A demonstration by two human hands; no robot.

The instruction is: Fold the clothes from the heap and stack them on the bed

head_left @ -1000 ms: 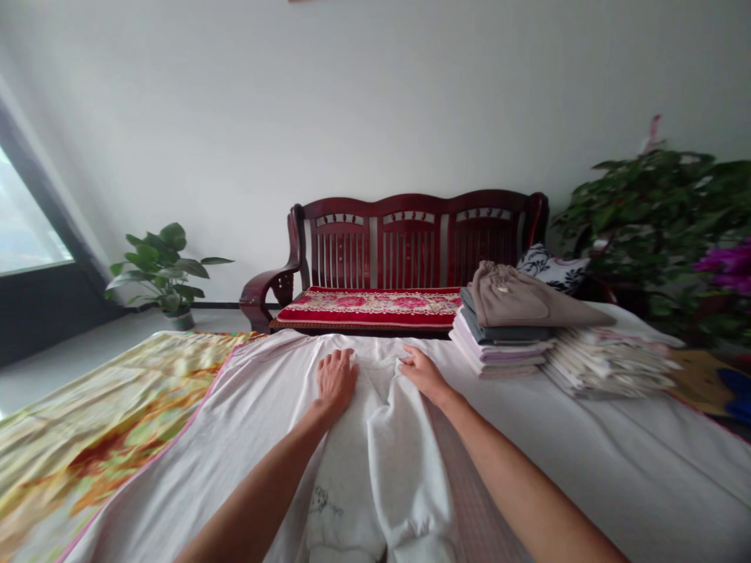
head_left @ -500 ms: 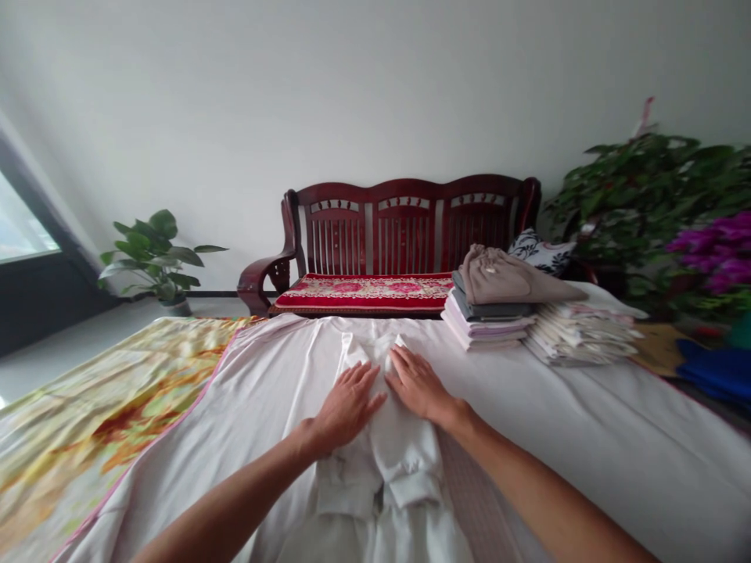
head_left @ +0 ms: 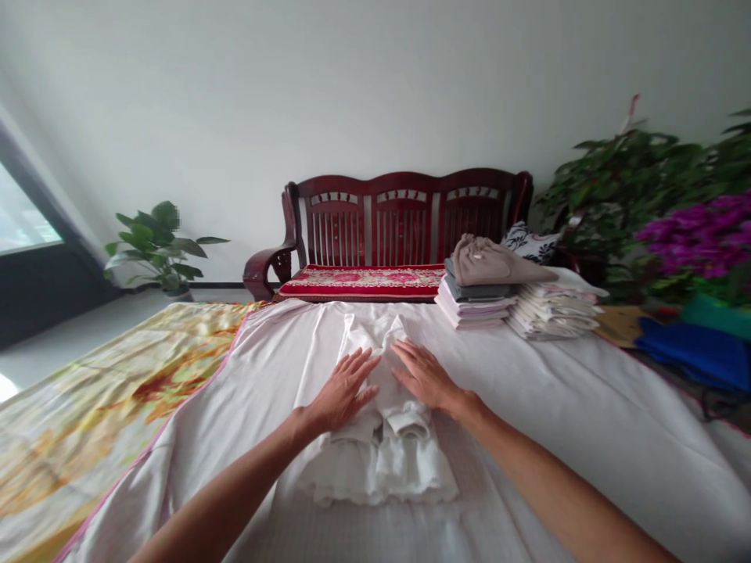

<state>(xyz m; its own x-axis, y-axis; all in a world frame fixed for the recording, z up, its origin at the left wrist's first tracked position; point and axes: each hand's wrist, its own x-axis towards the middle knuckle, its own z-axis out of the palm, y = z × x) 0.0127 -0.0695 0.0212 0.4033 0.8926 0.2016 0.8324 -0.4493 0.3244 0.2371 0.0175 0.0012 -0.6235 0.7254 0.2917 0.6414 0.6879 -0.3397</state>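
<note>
A white long-sleeved top (head_left: 387, 469) lies on the pale sheet in front of me. Its sleeves are folded in lengthwise over the body, with both cuffs pointing toward me above a wavy hem. My left hand (head_left: 349, 389) rests over the left sleeve, fingers stretched and spread, hiding part of it. On the right sleeve lies my right hand (head_left: 425, 377), flat with fingers extended. Neither hand grips the fabric. The collar end is farthest from me.
Folded clothes form two stacks, one topped by brown pants (head_left: 493, 262), the other light-coloured (head_left: 555, 313). A yellow patterned cloth (head_left: 146, 391) borders the pale sheet (head_left: 557, 446) on the left. Behind stand a wooden bench (head_left: 404, 223) and plants (head_left: 156, 246); blue fabric (head_left: 695, 356) lies right.
The scene has shifted slightly upward in view, and the top's cuffs and hem appear farther from me, with the whole hem now visible. Both hands stay spread over the sleeves.
</note>
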